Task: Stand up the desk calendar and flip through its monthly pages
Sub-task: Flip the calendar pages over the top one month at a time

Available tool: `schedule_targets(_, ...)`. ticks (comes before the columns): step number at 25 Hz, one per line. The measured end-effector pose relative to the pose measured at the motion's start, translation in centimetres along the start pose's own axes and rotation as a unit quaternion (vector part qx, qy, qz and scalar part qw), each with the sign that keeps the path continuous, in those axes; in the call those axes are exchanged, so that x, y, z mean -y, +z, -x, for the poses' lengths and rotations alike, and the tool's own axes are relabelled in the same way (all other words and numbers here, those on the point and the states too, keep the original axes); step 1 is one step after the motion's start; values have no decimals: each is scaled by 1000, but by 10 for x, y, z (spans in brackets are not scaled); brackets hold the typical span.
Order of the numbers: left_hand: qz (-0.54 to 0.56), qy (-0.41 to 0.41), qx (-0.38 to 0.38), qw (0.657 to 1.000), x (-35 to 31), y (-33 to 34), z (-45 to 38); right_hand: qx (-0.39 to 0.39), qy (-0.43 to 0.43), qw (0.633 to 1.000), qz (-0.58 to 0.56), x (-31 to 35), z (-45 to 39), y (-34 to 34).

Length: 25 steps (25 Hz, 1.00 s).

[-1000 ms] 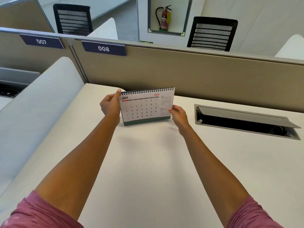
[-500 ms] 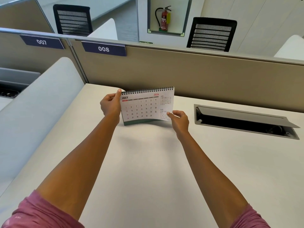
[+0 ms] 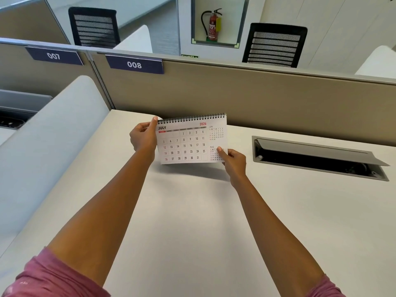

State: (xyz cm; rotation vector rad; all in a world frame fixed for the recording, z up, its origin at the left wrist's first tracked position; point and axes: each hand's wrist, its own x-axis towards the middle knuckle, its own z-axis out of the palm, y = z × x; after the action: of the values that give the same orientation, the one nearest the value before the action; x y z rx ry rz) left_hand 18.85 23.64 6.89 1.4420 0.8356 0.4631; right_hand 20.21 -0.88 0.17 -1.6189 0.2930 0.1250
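We are at an office cubicle, with a beige partition across the upper half of the frame and a pale tabletop filling the lower half. At centre frame stands the desk calendar, spiral binding on top, showing its JULY page. Our left hand is closed on the calendar's upper left corner, thumb tip against the binding, and we judge that this steadies the stand while a sheet is turned. Our right hand pinches the lower right corner of the JULY page, thumb over the small AUG grid; the sheet's bottom edge appears lifted clear of the base, which we cannot see from here. We read that as the start of a flip up and over the spiral, so the standing part looks done and the paging is under way, with August presumably next.

To the right of centre a cable box is recessed in the tabletop, its flap propped open. Inside is mostly dark; we can only make out faint shapes at its right end.
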Motion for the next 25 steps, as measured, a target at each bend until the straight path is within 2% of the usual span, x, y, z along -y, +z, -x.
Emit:
schedule_targets(3,-1,2,3,1000,0,0,1,25,18,999,-19,3,-1,-4)
schedule_targets(6,4,2,7,1000,0,0,2,107,64,988,-86,9,3,-11)
schedule_targets(10,23,-11,17,1000,-2,0,3,189,147,953,-188,19,8,-24)
schedule_targets(14,51,-34,26,998,-6,-1,4,272,172,908,-270,32,7,-34)
schedule_targets(21,108,-65,33,991,-9,-5,6,381,118,849,-346,82,3,-27)
schedule_targets(25,102,-60,18,993,-11,-2,11,364,50,885,-286,114,-8,-14)
